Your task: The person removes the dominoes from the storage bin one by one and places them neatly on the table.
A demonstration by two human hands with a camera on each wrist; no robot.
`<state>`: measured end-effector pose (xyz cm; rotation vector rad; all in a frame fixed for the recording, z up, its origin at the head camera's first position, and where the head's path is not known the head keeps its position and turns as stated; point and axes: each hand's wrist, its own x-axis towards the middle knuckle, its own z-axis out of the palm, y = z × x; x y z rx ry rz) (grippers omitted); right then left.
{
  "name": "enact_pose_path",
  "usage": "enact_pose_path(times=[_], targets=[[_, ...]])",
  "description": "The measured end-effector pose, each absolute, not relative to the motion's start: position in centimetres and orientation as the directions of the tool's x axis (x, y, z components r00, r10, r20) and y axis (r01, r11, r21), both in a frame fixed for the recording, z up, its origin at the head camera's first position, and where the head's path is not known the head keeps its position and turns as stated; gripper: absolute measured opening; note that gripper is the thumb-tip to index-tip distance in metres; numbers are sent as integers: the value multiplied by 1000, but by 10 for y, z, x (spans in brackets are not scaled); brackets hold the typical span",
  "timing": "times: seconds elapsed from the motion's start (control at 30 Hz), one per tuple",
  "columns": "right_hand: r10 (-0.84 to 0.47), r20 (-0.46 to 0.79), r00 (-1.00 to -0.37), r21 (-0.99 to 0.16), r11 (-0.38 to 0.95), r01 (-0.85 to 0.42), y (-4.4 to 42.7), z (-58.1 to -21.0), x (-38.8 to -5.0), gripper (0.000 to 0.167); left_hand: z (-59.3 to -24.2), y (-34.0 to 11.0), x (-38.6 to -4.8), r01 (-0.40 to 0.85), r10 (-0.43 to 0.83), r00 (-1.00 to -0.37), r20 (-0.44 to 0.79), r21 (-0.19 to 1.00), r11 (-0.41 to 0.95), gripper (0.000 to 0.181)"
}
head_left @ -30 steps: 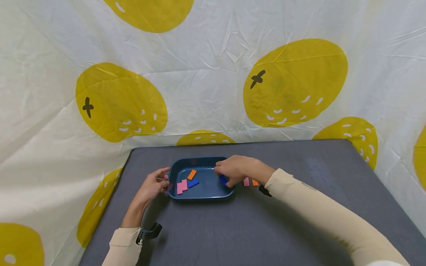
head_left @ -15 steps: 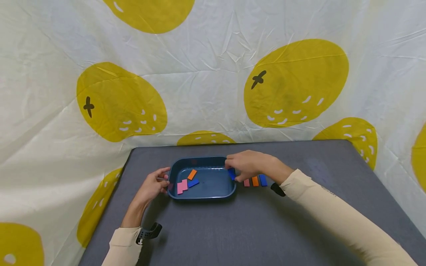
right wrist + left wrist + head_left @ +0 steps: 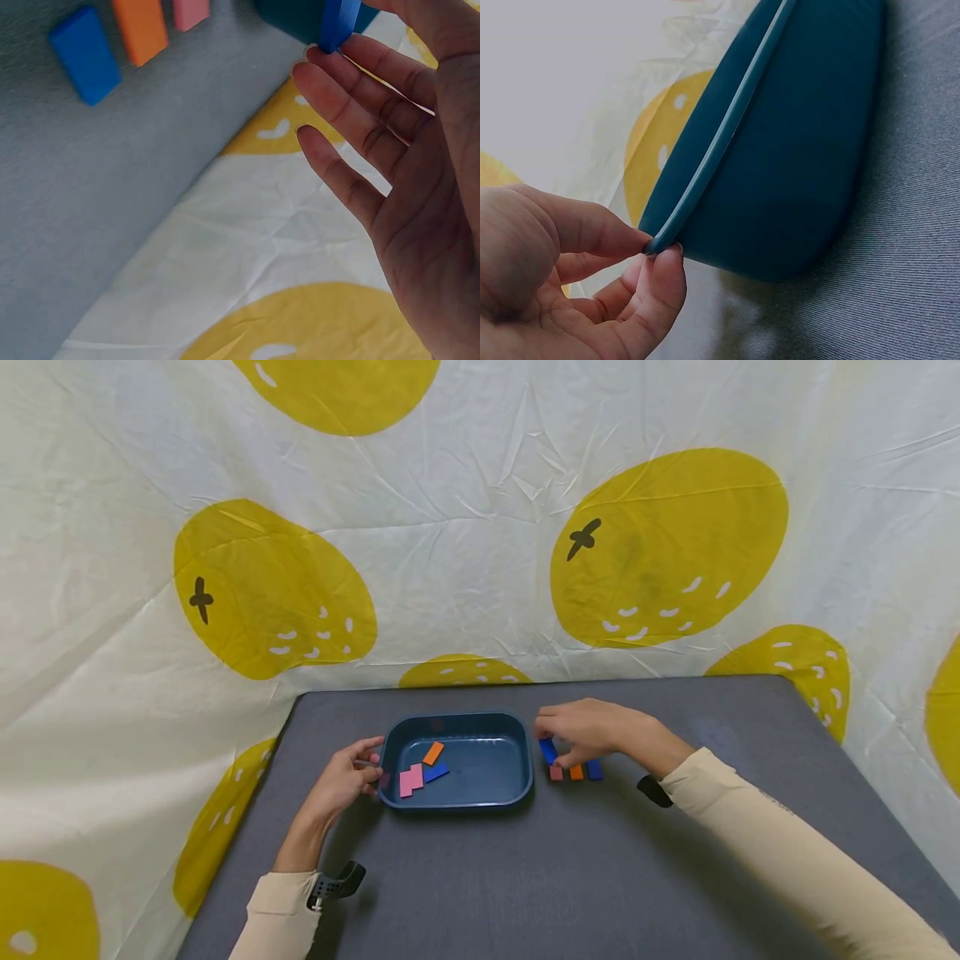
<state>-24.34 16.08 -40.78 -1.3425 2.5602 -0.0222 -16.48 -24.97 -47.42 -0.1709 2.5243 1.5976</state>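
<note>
A dark blue tray (image 3: 465,807) stands on the table, its left rim pinched between thumb and fingers of the left hand (image 3: 347,785). Inside it lie an orange block (image 3: 432,753), a blue block (image 3: 436,772) and two touching pink blocks (image 3: 411,780). Just right of the tray, the right hand (image 3: 596,729) holds another blue block (image 3: 548,751) between thumb and fingertips. Under and in front of that hand, a pink block (image 3: 556,773), an orange block (image 3: 576,772) and a blue block (image 3: 594,769) stand side by side on the table.
The grey table (image 3: 480,885) reaches out around the tray on all sides. A white cloth (image 3: 457,585) with large yellow fruit shapes hangs behind the table and along its left side.
My right hand has moved right, out of the tray and past its right rim, carrying the blue block. The row of three blocks has come into fuller view. The left hand has stayed at the rim.
</note>
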Motion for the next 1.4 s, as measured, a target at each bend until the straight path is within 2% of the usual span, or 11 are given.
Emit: enact_pose_path(times=[0.57,1.4], targets=[[-788,-185,-587,-177,614,-769,202,-426,-246,33,-472,-248,-162,-164,-13,-985,-174,895,416,54],[-740,-162,-652,-185,672,-717,256,-461,-246,37,-474,-248,-164,-160,-18,-986,-168,895,416,53]])
